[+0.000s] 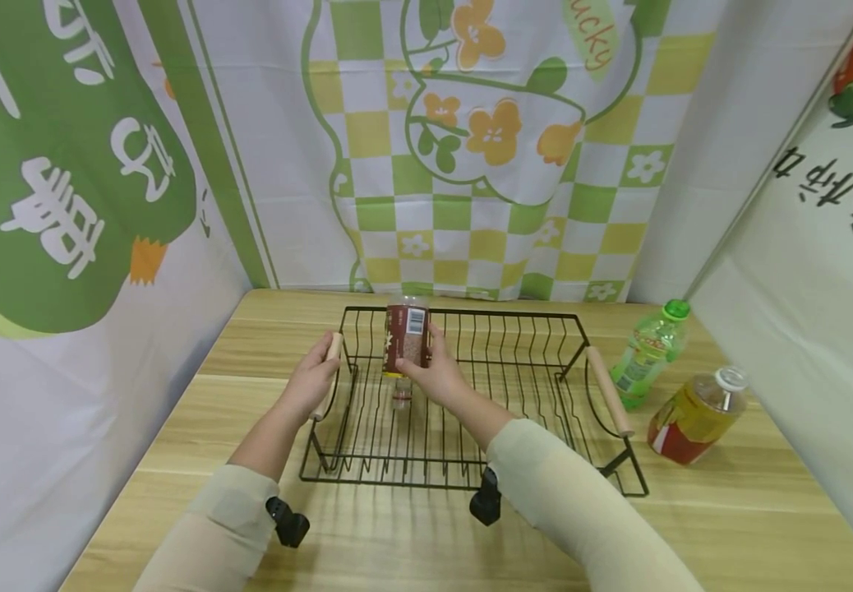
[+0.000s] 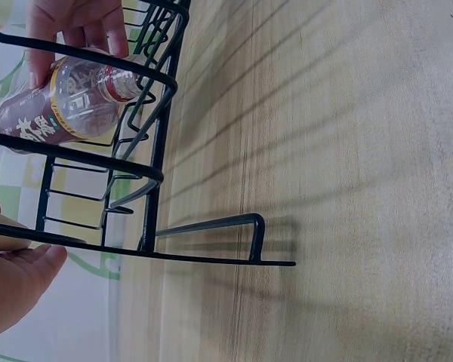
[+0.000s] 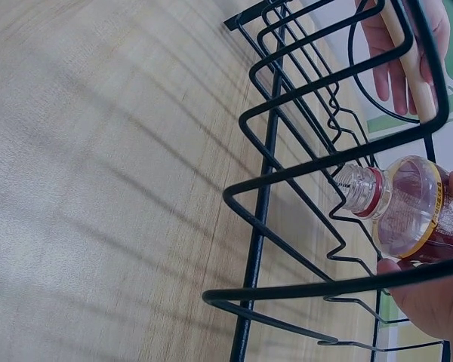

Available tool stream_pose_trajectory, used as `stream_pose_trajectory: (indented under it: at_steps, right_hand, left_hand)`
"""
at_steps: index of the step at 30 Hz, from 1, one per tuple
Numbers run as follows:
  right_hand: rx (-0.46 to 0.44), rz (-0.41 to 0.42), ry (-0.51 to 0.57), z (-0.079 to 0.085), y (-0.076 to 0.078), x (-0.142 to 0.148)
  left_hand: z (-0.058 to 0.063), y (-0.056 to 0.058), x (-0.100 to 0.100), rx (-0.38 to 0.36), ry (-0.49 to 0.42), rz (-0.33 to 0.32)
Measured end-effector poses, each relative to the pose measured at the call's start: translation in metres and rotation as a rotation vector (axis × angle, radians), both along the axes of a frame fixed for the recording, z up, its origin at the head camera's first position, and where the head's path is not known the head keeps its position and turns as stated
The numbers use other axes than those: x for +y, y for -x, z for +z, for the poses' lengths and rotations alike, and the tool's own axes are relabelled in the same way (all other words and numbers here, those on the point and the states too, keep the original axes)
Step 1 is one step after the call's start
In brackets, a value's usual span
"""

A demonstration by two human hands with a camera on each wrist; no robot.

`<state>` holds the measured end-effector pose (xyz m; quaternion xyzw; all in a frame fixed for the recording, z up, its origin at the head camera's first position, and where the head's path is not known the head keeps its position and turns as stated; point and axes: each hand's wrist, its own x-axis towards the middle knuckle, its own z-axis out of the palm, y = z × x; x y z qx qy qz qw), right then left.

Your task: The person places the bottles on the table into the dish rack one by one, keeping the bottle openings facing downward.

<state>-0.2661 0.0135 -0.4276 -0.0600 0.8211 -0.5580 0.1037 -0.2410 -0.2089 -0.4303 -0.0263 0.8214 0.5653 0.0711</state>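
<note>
Clear bottle [image 1: 408,333], maroon-labelled and inverted, fills the curled right grip [image 1: 437,370]; left grip [image 1: 311,382] clasps handle [image 1: 335,347].

Bright, even, diffuse light in the head view, soft striped shadows from the rack [image 2: 150,211] across the tabletop [image 2: 355,188] in both wrist views, pale sheen there, wide-angle stretch toward the head view's edges, fine print on the bottle [image 1: 406,349] blurred
</note>
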Motion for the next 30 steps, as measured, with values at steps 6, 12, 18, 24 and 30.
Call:
stream_pose_trajectory:
  at_steps: [6, 12, 18, 24, 30]
  right_hand:
    - [-0.011, -0.007, 0.02, 0.0, -0.001, 0.001]
    - [-0.02, -0.058, 0.019, 0.005, 0.0, 0.001]
    - [0.002, -0.094, 0.008, 0.012, 0.0, 0.007]
    - [0.0, -0.101, 0.025, 0.019, -0.001, 0.027]
    - [0.011, -0.065, 0.024, 0.032, -0.007, 0.055]
  left_hand:
    - [0.0, 0.0, 0.0, 0.006, -0.009, -0.006]
    - [-0.001, 0.0, 0.0, -0.006, -0.011, 0.002]
    - [-0.004, 0.002, -0.001, 0.007, -0.018, -0.005]
    - [-0.005, 0.0, -0.002, 0.0, -0.013, -0.007]
    - [-0.004, 0.001, -0.003, 0.0, -0.02, -0.017]
